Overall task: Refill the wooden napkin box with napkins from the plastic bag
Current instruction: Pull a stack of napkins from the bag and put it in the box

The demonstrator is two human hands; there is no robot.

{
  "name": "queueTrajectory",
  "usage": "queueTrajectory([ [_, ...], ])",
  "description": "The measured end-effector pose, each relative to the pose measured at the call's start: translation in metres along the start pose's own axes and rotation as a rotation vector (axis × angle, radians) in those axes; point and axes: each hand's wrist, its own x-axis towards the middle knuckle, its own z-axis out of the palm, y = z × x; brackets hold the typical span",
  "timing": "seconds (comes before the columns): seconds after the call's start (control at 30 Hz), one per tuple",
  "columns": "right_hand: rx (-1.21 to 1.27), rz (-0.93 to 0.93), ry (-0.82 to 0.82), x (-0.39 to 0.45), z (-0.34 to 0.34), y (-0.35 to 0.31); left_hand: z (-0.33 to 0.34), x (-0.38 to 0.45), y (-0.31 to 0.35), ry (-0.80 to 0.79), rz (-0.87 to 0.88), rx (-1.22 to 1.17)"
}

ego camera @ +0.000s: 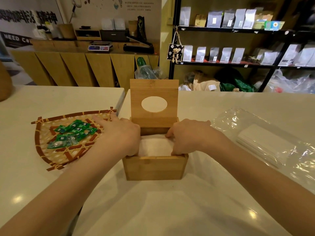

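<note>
The wooden napkin box point(154, 166) stands in the middle of the white surface point(153, 210), its lid point(154, 101) with the oval hole raised upright at the far side. A white stack of napkins point(154, 147) lies inside. The left hand point(119, 135) rests over the box's left wall, fingers reaching down beside the stack; whether they pinch it is hidden. The right hand point(189, 135) curls its fingers onto the napkins' right edge. To the right lies the plastic bag point(265, 142) with more napkins; to the left, a woven tray point(51, 157) of green sweets point(71, 133).
</note>
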Motion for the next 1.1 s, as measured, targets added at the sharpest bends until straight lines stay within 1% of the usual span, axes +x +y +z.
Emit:
queueTrajectory([
  [0.1,-0.095,0.031,-0.015,0.004,0.000,-0.005,0.002,0.000,0.002,0.005,-0.019,0.020],
  [0.23,-0.126,0.025,0.043,0.004,0.004,-0.006,0.002,-0.003,0.001,0.015,-0.004,0.011],
  [0.3,-0.061,-0.013,0.065,0.000,0.005,-0.002,0.001,-0.003,-0.003,-0.002,0.054,-0.051],
  [0.37,0.060,-0.052,0.060,-0.006,0.001,0.004,-0.002,-0.008,-0.010,-0.024,0.101,-0.114],
  [0.4,0.106,-0.079,0.074,-0.010,-0.002,0.009,-0.004,-0.013,-0.015,0.001,0.111,-0.132],
  [0.43,0.136,-0.108,0.114,-0.014,-0.005,0.013,-0.006,-0.019,-0.019,0.064,0.122,-0.153],
  [0.5,0.160,-0.164,0.287,-0.020,-0.009,0.020,-0.010,-0.031,-0.025,0.275,0.183,-0.197],
  [0.53,0.155,-0.190,0.381,-0.023,-0.010,0.022,-0.012,-0.037,-0.025,0.372,0.252,-0.219],
  [0.57,0.140,-0.224,0.441,-0.025,-0.011,0.022,-0.013,-0.040,-0.023,0.420,0.333,-0.222],
  [0.6,0.102,-0.273,0.449,-0.028,-0.012,0.020,-0.014,-0.042,-0.020,0.421,0.415,-0.195],
  [0.63,0.045,-0.338,0.408,-0.029,-0.012,0.016,-0.014,-0.041,-0.015,0.384,0.478,-0.153],
  [0.7,-0.073,-0.455,0.240,-0.028,-0.007,0.009,-0.011,-0.031,-0.005,0.266,0.523,-0.069],
  [0.77,-0.120,-0.484,0.093,-0.023,-0.003,0.006,-0.009,-0.021,0.001,0.161,0.521,-0.050],
  [0.8,-0.133,-0.475,0.050,-0.020,-0.001,0.006,-0.008,-0.016,0.002,0.126,0.520,-0.064],
  [0.87,-0.172,-0.448,0.004,-0.015,0.000,0.005,-0.007,-0.012,0.002,0.097,0.523,-0.079],
  [0.93,-0.224,-0.433,-0.019,-0.013,0.000,0.003,-0.005,-0.010,0.002,0.104,0.538,-0.073],
  [1.0,-0.269,-0.424,-0.027,-0.011,-0.001,0.000,-0.004,-0.009,0.003,0.112,0.534,-0.060],
  [1.1,-0.292,-0.422,-0.027,-0.009,0.000,-0.003,-0.005,-0.008,0.004,0.069,0.521,-0.076],
])
